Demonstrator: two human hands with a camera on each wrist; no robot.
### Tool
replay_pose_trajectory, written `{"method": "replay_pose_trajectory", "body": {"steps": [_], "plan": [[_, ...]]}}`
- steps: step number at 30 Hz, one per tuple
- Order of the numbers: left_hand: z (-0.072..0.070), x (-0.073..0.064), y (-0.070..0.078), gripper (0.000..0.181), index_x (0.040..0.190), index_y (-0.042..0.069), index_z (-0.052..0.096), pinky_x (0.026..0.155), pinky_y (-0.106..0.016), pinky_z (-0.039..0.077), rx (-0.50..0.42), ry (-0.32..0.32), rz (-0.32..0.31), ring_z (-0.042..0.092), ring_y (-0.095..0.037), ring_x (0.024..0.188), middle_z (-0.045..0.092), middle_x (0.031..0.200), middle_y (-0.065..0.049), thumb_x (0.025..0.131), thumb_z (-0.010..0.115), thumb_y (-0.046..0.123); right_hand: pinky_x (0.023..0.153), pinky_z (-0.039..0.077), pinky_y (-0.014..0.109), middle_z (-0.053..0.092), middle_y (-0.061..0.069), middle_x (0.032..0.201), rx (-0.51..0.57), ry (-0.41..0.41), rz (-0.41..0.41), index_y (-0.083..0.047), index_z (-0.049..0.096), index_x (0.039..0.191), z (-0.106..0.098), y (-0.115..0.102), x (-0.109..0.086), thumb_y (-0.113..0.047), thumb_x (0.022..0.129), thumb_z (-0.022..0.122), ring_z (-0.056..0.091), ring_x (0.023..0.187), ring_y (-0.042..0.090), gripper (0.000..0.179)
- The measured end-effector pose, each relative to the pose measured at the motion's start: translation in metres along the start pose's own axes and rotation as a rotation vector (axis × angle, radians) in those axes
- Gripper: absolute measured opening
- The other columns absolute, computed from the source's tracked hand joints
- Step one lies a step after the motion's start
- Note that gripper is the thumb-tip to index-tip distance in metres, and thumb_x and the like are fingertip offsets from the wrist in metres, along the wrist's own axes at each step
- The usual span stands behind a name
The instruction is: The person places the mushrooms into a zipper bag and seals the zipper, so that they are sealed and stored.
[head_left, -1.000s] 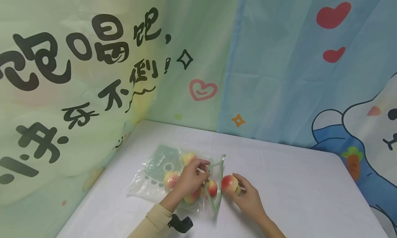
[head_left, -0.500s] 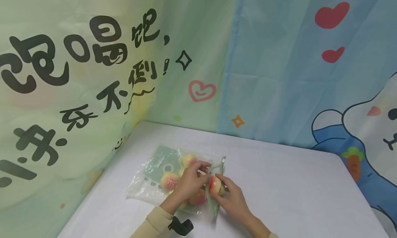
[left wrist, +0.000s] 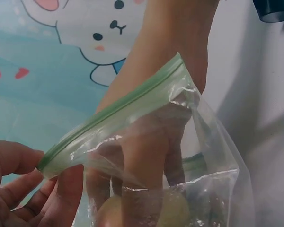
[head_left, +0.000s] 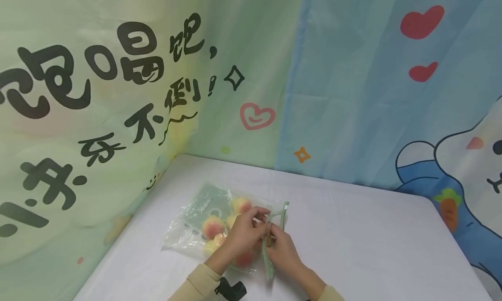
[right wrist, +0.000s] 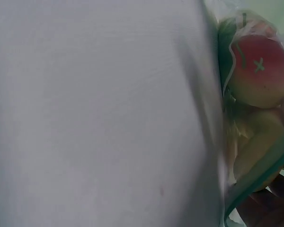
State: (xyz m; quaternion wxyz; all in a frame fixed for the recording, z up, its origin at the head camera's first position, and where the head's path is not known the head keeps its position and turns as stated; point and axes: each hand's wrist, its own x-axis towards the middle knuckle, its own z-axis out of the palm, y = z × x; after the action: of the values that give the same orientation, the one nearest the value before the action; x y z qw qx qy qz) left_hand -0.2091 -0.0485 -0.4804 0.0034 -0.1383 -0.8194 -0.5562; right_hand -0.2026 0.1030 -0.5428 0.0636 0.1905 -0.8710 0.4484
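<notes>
A clear zip bag (head_left: 174, 235) with a green zip edge (left wrist: 118, 111) lies on the table, several red-and-yellow peaches (head_left: 213, 228) inside it. My left hand (head_left: 244, 229) pinches the zip edge between thumb and fingers, and the mouth gapes. My right hand (head_left: 284, 251) reaches into that mouth. In the left wrist view its fingers show through the plastic, around a peach (left wrist: 175, 208); in the head view that fruit is hidden behind the hands. A peach with a green x mark (right wrist: 260, 71) shows at the right side of the right wrist view.
The white-covered table (head_left: 353, 231) extends to the right of the bag. A printed cloth backdrop (head_left: 333, 96) stands along its left and far edges. Beside the left sleeve is a black device (head_left: 232, 289).
My right hand has moved left with the peach, from beside the bag into its mouth. The left hand keeps its pinch on the zip edge, nearly in place.
</notes>
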Motion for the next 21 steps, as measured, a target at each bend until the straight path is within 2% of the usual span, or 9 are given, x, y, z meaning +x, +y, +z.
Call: {"method": "replay_pose_trajectory", "body": {"steps": [5, 7, 9, 11, 15, 17, 18, 21], "plan": [[0.001, -0.001, -0.001, 0.03, 0.118, 0.012, 0.065, 0.056, -0.024, 0.052, -0.006, -0.007, 0.002, 0.06, -0.008, 0.07, 0.064, 0.098, -0.002, 0.088, 0.067, 0.012, 0.095, 0.051, 0.044, 0.068, 0.007, 0.12, -0.038, -0.03, 0.029, -0.014, 0.061, 0.118, 0.001, 0.0, 0.0, -0.02, 0.084, 0.076, 0.063, 0.114, 0.027, 0.038], [0.001, 0.0, -0.001, 0.03, 0.118, 0.012, 0.065, 0.056, -0.024, 0.052, -0.012, -0.006, 0.004, 0.06, -0.008, 0.071, 0.064, 0.098, -0.001, 0.088, 0.067, 0.012, 0.094, 0.052, 0.043, 0.068, 0.006, 0.121, -0.055, -0.036, 0.027, -0.015, 0.06, 0.119, -0.001, 0.0, 0.0, -0.017, 0.084, 0.075, 0.063, 0.114, 0.026, 0.038], [0.001, 0.0, -0.002, 0.029, 0.119, 0.009, 0.065, 0.055, -0.025, 0.053, -0.037, -0.01, -0.002, 0.061, -0.009, 0.071, 0.063, 0.098, -0.002, 0.089, 0.067, 0.012, 0.091, 0.054, 0.039, 0.067, 0.005, 0.121, -0.055, -0.006, 0.015, -0.015, 0.061, 0.119, -0.005, 0.001, 0.0, -0.013, 0.085, 0.073, 0.064, 0.113, 0.025, 0.037], [0.001, 0.0, -0.003, 0.03, 0.12, 0.006, 0.064, 0.054, -0.025, 0.054, -0.066, -0.014, -0.01, 0.062, -0.009, 0.071, 0.061, 0.098, -0.003, 0.09, 0.067, 0.011, 0.085, 0.057, 0.034, 0.069, 0.003, 0.117, -0.052, 0.074, -0.005, -0.014, 0.064, 0.116, -0.01, 0.003, 0.001, -0.009, 0.084, 0.073, 0.067, 0.106, 0.022, 0.033], [0.003, 0.0, -0.004, 0.032, 0.121, 0.001, 0.061, 0.053, -0.026, 0.056, -0.134, -0.029, -0.027, 0.063, -0.01, 0.071, 0.059, 0.098, -0.005, 0.09, 0.066, 0.007, 0.066, 0.057, 0.023, 0.073, 0.003, 0.095, -0.021, 0.321, 0.006, -0.007, 0.071, 0.098, -0.026, 0.011, 0.004, -0.007, 0.087, 0.072, 0.07, 0.081, 0.018, 0.01], [0.005, 0.0, -0.005, 0.032, 0.12, 0.0, 0.062, 0.053, -0.025, 0.056, -0.141, -0.028, -0.028, 0.063, -0.01, 0.069, 0.059, 0.097, -0.005, 0.089, 0.067, 0.006, 0.059, 0.055, 0.021, 0.073, 0.005, 0.09, 0.005, 0.4, 0.082, -0.005, 0.072, 0.094, -0.034, 0.017, 0.007, -0.01, 0.09, 0.069, 0.07, 0.071, 0.019, 0.006], [0.007, 0.0, -0.005, 0.032, 0.12, 0.0, 0.062, 0.053, -0.025, 0.055, -0.128, -0.027, -0.025, 0.062, -0.009, 0.068, 0.059, 0.097, -0.005, 0.089, 0.067, 0.006, 0.058, 0.055, 0.021, 0.073, 0.006, 0.092, 0.017, 0.406, 0.144, -0.005, 0.071, 0.097, -0.037, 0.02, 0.009, -0.014, 0.093, 0.066, 0.07, 0.071, 0.019, 0.011], [0.012, -0.002, -0.008, 0.032, 0.119, 0.002, 0.064, 0.054, -0.023, 0.054, -0.078, -0.035, -0.021, 0.061, -0.007, 0.067, 0.062, 0.1, -0.01, 0.087, 0.069, 0.007, 0.067, 0.057, 0.027, 0.069, 0.016, 0.11, 0.071, 0.315, 0.348, -0.002, 0.065, 0.117, -0.045, 0.024, 0.017, -0.028, 0.099, 0.057, 0.07, 0.083, 0.026, 0.032]]}}
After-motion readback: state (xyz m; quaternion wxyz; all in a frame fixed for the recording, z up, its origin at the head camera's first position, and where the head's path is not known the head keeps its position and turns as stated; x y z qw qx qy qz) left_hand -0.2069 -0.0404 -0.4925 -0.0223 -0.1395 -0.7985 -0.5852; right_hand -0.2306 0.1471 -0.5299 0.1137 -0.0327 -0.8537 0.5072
